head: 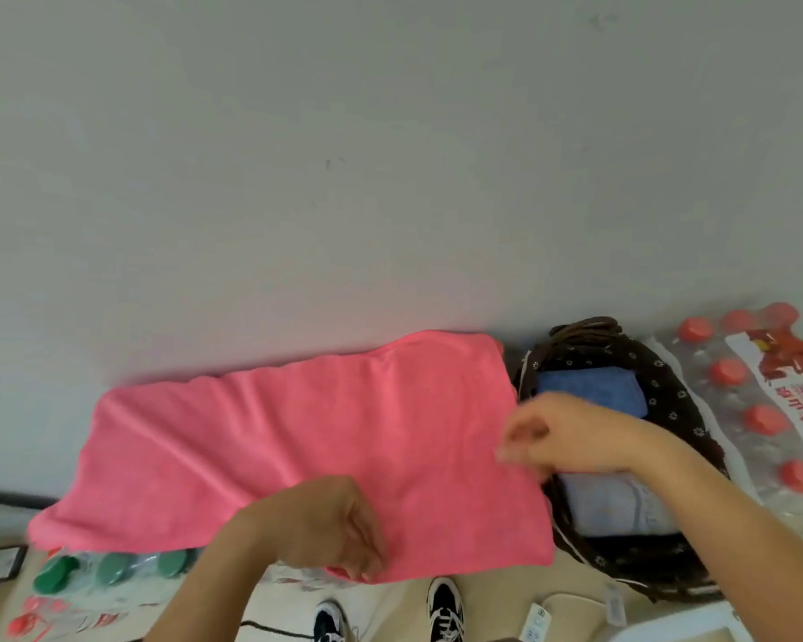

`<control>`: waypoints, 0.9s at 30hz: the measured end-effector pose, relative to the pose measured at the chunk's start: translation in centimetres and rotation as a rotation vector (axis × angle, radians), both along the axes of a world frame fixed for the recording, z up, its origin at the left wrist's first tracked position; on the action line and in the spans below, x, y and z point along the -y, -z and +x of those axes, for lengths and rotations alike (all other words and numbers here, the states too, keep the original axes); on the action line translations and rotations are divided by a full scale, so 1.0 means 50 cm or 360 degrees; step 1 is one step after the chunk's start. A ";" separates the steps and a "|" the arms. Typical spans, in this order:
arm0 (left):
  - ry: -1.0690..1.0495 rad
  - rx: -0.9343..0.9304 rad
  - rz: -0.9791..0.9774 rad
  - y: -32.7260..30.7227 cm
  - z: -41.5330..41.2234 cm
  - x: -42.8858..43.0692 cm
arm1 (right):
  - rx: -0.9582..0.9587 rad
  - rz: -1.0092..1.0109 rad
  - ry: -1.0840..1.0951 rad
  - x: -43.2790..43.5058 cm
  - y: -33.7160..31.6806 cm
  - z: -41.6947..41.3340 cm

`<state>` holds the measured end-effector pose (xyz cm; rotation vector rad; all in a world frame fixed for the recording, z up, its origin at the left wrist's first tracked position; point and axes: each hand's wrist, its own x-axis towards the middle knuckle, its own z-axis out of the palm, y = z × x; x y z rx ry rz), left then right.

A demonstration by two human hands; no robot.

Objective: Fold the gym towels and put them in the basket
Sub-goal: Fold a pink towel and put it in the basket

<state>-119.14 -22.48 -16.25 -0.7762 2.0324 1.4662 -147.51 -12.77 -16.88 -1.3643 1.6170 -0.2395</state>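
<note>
The pink towel (pixel 297 447) lies spread flat against the wall, just beside the dark basket (pixel 668 391), which holds a blue towel (pixel 589 391) and a pale towel (pixel 613 502). The left hand (pixel 330 530) pinches its near edge. The right hand (pixel 562 433) is blurred at its right edge, perhaps gripping; I cannot tell.

One head cam, wide-angle, pitched forward-down, close above left hand (pixel 325 525) and right hand (pixel 562 433). Beyond the fingers (pixel 369 556) the wall (pixel 390 132) fills the frame; pink towel (pixel 297 433) sits under them, shoes (pixel 443 609) nearer, at bottom edge.
</note>
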 end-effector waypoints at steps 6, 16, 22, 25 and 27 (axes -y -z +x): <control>-0.0153 -0.0404 -0.0859 0.035 -0.136 -0.050 | -0.0604 -0.0587 0.0819 0.155 0.108 -0.027; 0.0394 -0.0615 -0.1620 0.118 -0.268 -0.186 | -0.0006 -0.0602 0.1438 0.182 0.146 -0.022; 0.0321 -0.0622 -0.1640 0.110 -0.280 -0.179 | -0.0104 -0.0628 0.1470 0.178 0.129 -0.046; 0.0003 -0.0716 -0.1445 0.119 -0.275 -0.188 | -0.0048 -0.0646 0.1606 0.173 0.134 -0.049; -0.0133 -0.0712 -0.1351 0.121 -0.277 -0.196 | -0.0131 -0.0695 0.1631 0.168 0.138 -0.050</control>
